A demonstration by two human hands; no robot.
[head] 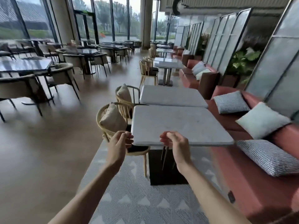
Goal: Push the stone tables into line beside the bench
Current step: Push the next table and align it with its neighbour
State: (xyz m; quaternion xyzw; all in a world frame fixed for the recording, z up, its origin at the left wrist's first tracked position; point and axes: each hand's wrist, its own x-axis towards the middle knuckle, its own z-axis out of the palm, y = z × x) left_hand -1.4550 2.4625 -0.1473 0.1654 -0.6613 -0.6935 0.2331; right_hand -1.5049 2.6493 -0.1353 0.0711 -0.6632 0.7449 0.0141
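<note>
Stone table (181, 125) at frame centre is risking skewing, left hand (120, 142) and right hand (174, 142) hovering loosely curled, gripping nothing.

Tall windows (40, 18) along the left, daylit; brown floor (40, 151); dark dining sets (24, 67); patterned grey rug (129, 199); frosted screens (275, 70) at right.

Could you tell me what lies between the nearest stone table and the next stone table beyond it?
In the head view, only a narrow dark gap separates the nearest stone table from the next stone table; nothing sits in it.
</note>
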